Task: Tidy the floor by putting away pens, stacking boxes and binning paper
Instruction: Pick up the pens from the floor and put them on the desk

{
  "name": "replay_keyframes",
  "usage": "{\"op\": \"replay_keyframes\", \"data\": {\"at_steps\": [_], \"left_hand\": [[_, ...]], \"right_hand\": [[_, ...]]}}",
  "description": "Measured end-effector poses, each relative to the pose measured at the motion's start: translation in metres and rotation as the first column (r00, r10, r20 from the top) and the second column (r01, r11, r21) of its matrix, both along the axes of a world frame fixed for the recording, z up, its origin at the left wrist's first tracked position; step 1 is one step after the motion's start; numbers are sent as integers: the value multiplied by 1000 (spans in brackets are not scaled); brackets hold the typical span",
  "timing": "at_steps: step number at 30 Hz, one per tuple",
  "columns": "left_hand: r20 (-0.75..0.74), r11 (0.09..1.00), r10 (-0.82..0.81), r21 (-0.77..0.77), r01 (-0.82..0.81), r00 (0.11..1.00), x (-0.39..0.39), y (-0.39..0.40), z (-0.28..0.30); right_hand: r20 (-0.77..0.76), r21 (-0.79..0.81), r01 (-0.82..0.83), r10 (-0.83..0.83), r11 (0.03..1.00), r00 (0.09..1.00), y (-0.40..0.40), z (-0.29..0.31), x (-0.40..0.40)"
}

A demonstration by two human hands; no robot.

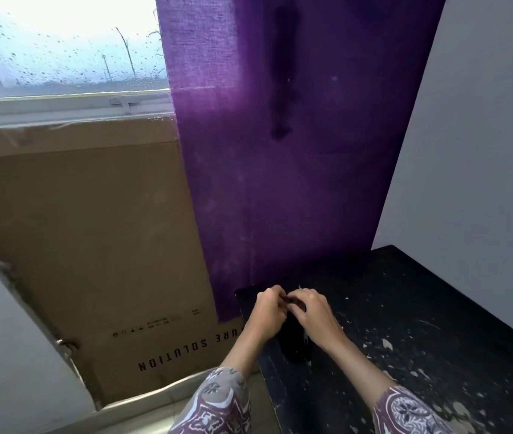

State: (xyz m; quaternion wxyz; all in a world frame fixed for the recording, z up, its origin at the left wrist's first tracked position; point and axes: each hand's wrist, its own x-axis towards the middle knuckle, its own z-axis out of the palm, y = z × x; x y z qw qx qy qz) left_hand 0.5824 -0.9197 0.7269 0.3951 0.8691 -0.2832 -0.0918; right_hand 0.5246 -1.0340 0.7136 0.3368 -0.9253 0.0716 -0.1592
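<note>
A dark, oblong pouch-like thing (294,344) lies on the black table (421,324), near its left corner. Both hands meet at the pouch's far end. My left hand (268,310) has its fingers curled and pinched on that end from the left. My right hand (313,311) pinches the same end from the right, fingertips touching the left hand's. The hands hide what is between the fingers. No pens, loose paper or small boxes show.
A large flat cardboard box (86,245) leans against the wall under the window (67,48). A purple curtain (280,167) hangs behind the table. White flecks and scraps (386,344) are scattered over the tabletop. A grey wall stands to the right.
</note>
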Motion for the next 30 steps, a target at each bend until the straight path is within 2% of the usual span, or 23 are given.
{"op": "replay_keyframes", "data": {"at_steps": [2,9,15,19,22,30], "left_hand": [[-31,1000,-4,-19,4,1000,-1,5,-3],[-38,999,13,-45,-15,999,2,18,-8],[39,993,103,-58,-101,994,3,36,-14],[10,991,135,-12,-135,991,9,53,-21],[-3,989,145,24,-145,989,13,63,-26],[-111,988,145,71,-137,983,13,64,-37]], "right_hand": [[-56,-64,-6,2,998,998,-1,-2,-2],[-31,-365,-33,23,930,999,3,6,10],[-42,-120,173,-179,978,983,-7,7,28],[-100,-36,203,-206,978,973,-10,16,37],[-68,40,180,-177,983,982,-14,19,42],[-88,-6,87,-87,996,992,-19,13,44]]}}
